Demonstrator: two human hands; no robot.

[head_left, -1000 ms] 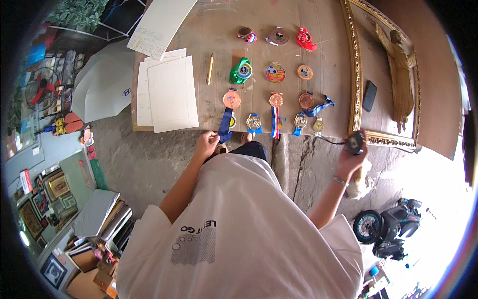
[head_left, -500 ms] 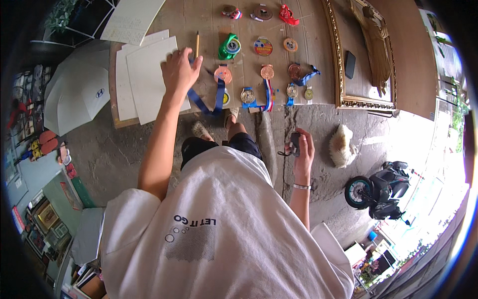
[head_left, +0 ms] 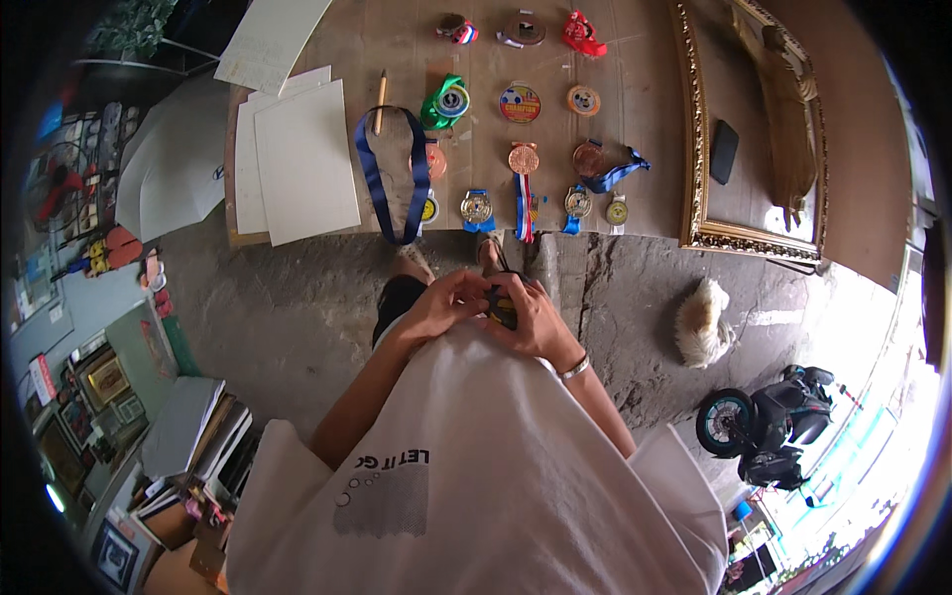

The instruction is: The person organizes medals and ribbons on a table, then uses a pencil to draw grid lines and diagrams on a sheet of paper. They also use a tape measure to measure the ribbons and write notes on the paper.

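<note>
- Hands together now, close in front of the chest: the left hand [head_left: 441, 305] and the right hand [head_left: 531, 319] meet at the centre of the view over a small dark tape measure [head_left: 502, 305] with a flash of yellow.
- Half a second ago the left arm was stretched up to twelve o'clock, touching the white boards; it has come back, and the right hand has brought the dark object in to meet it.
- Fingers [head_left: 474, 289] of both hands are curled around the tape measure, gripping it between them; exactly which hand bears it I cannot tell.
- Blue ribbon [head_left: 395, 178] lies in a long open loop on the brown worktop [head_left: 635, 59] at twelve o'clock, right of the white boards [head_left: 297, 159].
- Medals [head_left: 520, 103] lie in rows beyond it, with a pencil [head_left: 379, 99] at eleven.
- Gilt frame [head_left: 694, 149] lies at one o'clock.
- Judging from this, the reach over the layout is finished and the work has turned to the handheld tool.
</note>
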